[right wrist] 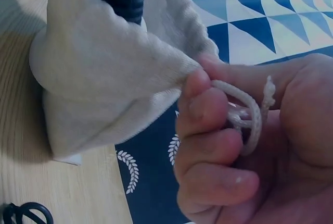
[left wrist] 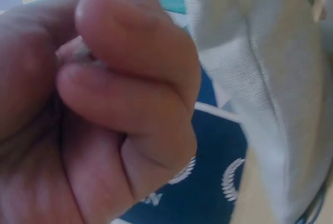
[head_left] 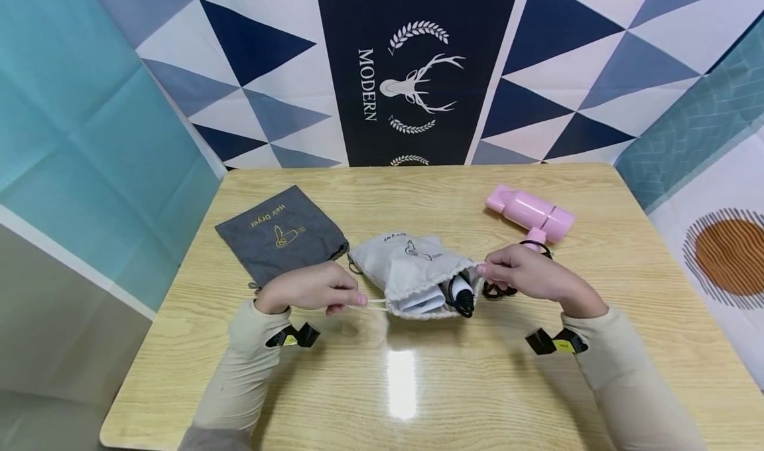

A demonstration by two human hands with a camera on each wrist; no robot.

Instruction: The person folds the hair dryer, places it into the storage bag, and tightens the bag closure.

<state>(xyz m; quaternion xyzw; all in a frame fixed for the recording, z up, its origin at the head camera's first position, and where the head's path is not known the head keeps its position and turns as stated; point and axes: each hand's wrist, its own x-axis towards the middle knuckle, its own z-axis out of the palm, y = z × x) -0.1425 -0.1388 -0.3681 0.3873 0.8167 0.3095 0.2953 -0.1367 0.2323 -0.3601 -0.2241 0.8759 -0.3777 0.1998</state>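
A light grey cloth drawstring bag [head_left: 412, 265] printed with a hair dryer drawing lies mid-table, its mouth gaping toward me. Inside show a white handle end with a black cord sleeve [head_left: 463, 300] and a flat white piece [head_left: 422, 301]. My left hand [head_left: 316, 288] pinches the white drawstring [head_left: 376, 302], stretched out from the mouth's left corner. At the opposite corner my right hand [head_left: 528, 272] pinches the bag's edge where the cord comes out. In the right wrist view the looped drawstring [right wrist: 253, 110] with its knotted end lies within the curled fingers.
Back left lies a dark grey drawstring bag [head_left: 280, 232] lettered "Hair Dryer". A pink hair dryer [head_left: 531, 212] rests at the back right, with black cord [head_left: 498, 292] beside my right hand. Patterned cloth [head_left: 268, 60] hangs behind the wooden table [head_left: 334, 398].
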